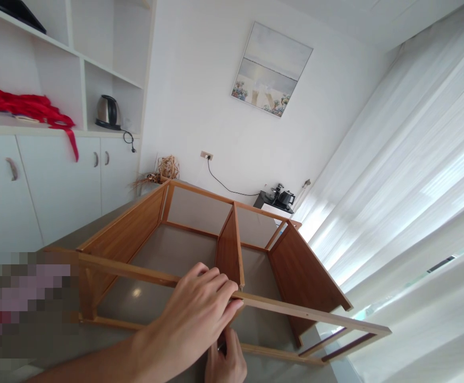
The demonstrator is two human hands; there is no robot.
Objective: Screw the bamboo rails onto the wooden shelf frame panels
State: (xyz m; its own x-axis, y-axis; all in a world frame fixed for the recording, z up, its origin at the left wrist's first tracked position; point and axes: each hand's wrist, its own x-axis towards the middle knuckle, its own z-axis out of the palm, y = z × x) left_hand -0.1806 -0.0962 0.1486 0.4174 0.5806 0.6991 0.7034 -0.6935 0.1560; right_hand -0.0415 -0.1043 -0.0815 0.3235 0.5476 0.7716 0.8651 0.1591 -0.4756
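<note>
A wooden furniture frame (pixel 315 314) lies across the grey surface, with a front rail running from left to right. My left hand (pixel 200 303) is closed over this rail, fingers on top and thumb on the near side, close to the end of the middle divider panel (pixel 230 244). Just below it, my right hand (pixel 227 361) is closed around something small and dark, mostly hidden by the fingers. To the right, the side panel (pixel 307 271) stands with its near end apart from the front rail. The left side panel (pixel 128 223) meets the frame near its left end.
A pixelated patch (pixel 20 303) covers the lower left. White cabinets (pixel 60 170) hold a kettle (pixel 108 111) and red cloth (pixel 28 106). Behind the frame are dried plants (pixel 168 167) and a black appliance (pixel 283 198) with a cord. White curtains (pixel 415 186) hang on the right.
</note>
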